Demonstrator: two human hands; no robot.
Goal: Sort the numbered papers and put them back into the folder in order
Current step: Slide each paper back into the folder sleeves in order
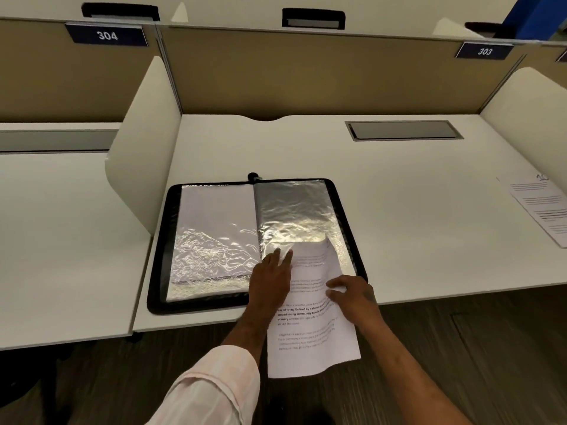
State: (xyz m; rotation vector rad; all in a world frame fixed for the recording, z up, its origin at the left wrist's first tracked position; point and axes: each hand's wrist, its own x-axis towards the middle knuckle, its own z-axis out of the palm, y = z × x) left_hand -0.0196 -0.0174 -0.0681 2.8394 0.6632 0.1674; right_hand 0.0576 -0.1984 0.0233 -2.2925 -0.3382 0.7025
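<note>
Two hands are on one printed sheet [310, 332] at the near right corner of the open folder [159, 256]. The folder lies flat on the white desk [414, 194], black border all round, with a clear pocket showing on each side of its spine. The sheet's far end lies over the lower part of the folder's right pocket [294, 210], and its far right corner is curled up. Its near end hangs past the folder and over the desk edge, above the dark floor. The left hand [271, 271] lies palm down at the folder's spine, on the sheet's left side. Its fingers are straight and spread and press on the sheet's far left corner; it cannot be determined whether the fingertips are under the pocket film. The right hand [352, 294] is at the folder's near right edge. Its fingers are curled, and it pinches the sheet's right edge, with the thumb on the printed face. The folder's left pocket [214, 228] is crinkled and glossy. A black zip pull [253, 177] sits at the far end of the folder's spine. A second sheet [543, 210], marked 10 at its top, lies on the desk well to the right of the folder, apart from both hands.
</note>
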